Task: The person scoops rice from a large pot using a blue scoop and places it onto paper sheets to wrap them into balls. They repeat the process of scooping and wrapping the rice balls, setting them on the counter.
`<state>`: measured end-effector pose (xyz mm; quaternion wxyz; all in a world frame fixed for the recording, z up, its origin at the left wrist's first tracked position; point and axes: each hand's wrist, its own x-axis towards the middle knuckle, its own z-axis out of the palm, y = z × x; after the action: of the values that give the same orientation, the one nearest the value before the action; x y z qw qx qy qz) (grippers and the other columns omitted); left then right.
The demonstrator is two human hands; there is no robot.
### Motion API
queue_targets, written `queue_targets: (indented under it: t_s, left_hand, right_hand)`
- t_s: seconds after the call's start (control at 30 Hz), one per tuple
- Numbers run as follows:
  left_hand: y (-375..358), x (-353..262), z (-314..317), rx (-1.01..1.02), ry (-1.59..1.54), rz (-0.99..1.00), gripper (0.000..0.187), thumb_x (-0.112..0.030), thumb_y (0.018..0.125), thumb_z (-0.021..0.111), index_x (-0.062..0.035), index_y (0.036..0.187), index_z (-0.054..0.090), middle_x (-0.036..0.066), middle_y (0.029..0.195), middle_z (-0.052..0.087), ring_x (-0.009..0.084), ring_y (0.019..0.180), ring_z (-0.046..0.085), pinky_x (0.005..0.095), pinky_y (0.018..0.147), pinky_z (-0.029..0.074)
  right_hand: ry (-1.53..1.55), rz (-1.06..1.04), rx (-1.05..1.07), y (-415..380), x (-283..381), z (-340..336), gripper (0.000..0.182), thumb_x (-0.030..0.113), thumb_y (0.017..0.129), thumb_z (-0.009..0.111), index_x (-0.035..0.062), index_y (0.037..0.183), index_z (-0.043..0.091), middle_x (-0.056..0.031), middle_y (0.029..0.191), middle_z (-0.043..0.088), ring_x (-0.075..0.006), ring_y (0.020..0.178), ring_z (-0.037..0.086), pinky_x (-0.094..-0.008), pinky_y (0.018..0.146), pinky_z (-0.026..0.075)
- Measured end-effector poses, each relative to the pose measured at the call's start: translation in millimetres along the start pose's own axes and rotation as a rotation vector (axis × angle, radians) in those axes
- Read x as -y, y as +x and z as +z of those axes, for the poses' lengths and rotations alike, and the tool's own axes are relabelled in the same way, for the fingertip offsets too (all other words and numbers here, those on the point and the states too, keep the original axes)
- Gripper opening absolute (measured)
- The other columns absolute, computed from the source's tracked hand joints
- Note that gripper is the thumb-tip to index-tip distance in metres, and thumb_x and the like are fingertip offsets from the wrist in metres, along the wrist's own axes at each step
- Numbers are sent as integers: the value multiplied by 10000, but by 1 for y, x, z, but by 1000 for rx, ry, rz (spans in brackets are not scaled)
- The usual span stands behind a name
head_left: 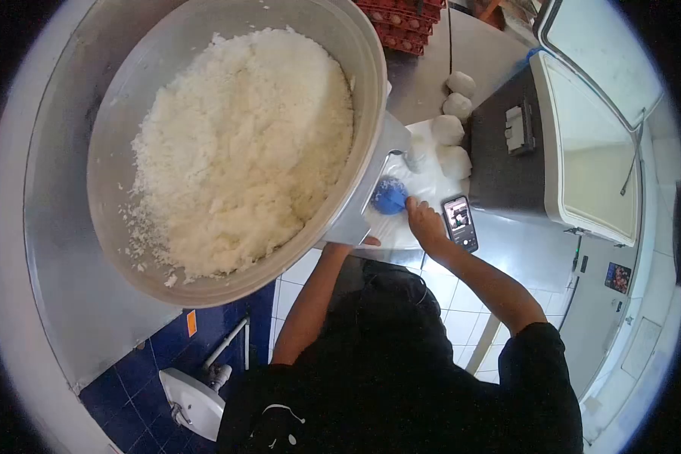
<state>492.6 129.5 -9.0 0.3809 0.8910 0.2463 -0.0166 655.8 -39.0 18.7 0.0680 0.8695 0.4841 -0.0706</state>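
Note:
My right hand (425, 222) is closed around the handle of a blue rice paddle (390, 197). White rice grains cling to the paddle's round head, which is over a white plastic sheet (424, 204) on the counter. My left hand (369, 241) is near the edge of that sheet, mostly hidden beneath the pot's handle; only a bit of a finger or thumb shows. A large metal pot (113, 189) heaped with cooked white rice (242, 151) fills the upper left, close to both hands. Several round white bundles (448, 130) stand in a row beyond the paddle.
A phone (460, 224) with a lit screen lies right of my right hand. Further right stands a grey cooler box (507, 144) with its lid (598, 60) raised. Red egg trays (401, 26) are stacked at the back. A white washbasin (197, 401) is low on the left.

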Motion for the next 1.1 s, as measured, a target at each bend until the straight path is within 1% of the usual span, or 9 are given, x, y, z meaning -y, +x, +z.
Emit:
queue_targets:
  t_s: [0.07, 0.13, 0.23, 0.27, 0.37, 0.47, 0.57, 1.03, 1.1]
  left_hand:
    - [-2, -5, -6, 17, -5, -32, 1676, -502, 338, 975, 36, 1550, -50, 312, 1605, 67, 457, 1490, 115, 481, 1218, 171]
    - [-3, -12, -12, 28, -13, -55, 1684, -532, 334, 967, 34, 1550, -50, 312, 1604, 72, 453, 1491, 120, 487, 1215, 176]
    - [-6, -21, -25, 130, -21, -158, 1705, -602, 310, 940, 25, 1556, -42, 294, 1612, 78, 441, 1493, 134, 516, 1199, 199]
    - [-3, -17, -20, 97, 25, -139, 1709, -635, 303, 923, 21, 1558, -33, 278, 1618, 82, 435, 1493, 143, 534, 1190, 207]
    - [-7, -17, -16, 52, 79, -109, 1704, -673, 306, 904, 16, 1562, -19, 249, 1630, 81, 428, 1494, 152, 566, 1179, 208]
    - [-7, -17, -17, 40, 131, -103, 1689, -688, 324, 896, 14, 1563, -13, 231, 1637, 72, 428, 1493, 152, 585, 1178, 193]
    - [-14, -16, -16, 81, 174, -130, 1684, -704, 335, 887, 15, 1562, -14, 225, 1639, 67, 431, 1489, 160, 595, 1176, 190]
    - [-11, -18, -20, 94, 147, -140, 1688, -710, 335, 883, 13, 1561, -26, 239, 1628, 98, 449, 1463, 215, 589, 1160, 235]
    - [-10, -23, -25, 166, 134, -186, 1669, -708, 350, 882, 20, 1559, -8, 248, 1619, 125, 449, 1462, 216, 582, 1158, 239]
  right_hand:
    - [-18, 8, -1, 2, -2, 1, 159, 146, 985, 458, 107, 1139, 469, -116, 818, 618, -267, 707, 706, -392, 537, 572]
    - [197, 15, 10, -3, -2, -2, 148, 136, 1001, 405, 64, 1124, 441, -201, 826, 619, -399, 696, 674, -512, 584, 550]
    - [439, -42, -29, -9, -14, -8, 173, 170, 1010, 417, 54, 1138, 416, -246, 845, 628, -465, 715, 648, -568, 620, 518]
    - [445, 14, 93, -4, -14, -21, 231, 237, 1011, 469, 46, 1129, 415, -260, 834, 635, -481, 734, 639, -575, 625, 503]
    - [511, -52, -81, -11, -15, -25, 280, 313, 992, 541, 63, 1079, 451, -240, 803, 644, -454, 722, 652, -555, 606, 504]
    - [394, 6, -100, -18, -6, -33, 262, 307, 990, 547, 71, 1066, 459, -227, 803, 656, -434, 713, 658, -540, 611, 507]
    - [471, 28, -169, -22, 0, -34, 259, 310, 985, 559, 76, 1044, 469, -210, 793, 664, -424, 706, 660, -533, 604, 504]
    - [572, 112, -78, -15, -4, -45, 272, 358, 986, 559, 101, 1016, 475, -233, 763, 659, -472, 734, 647, -563, 605, 480]
    - [734, 226, -68, -17, -8, -63, 297, 365, 983, 568, 82, 1022, 488, -253, 763, 653, -487, 754, 642, -560, 612, 480]
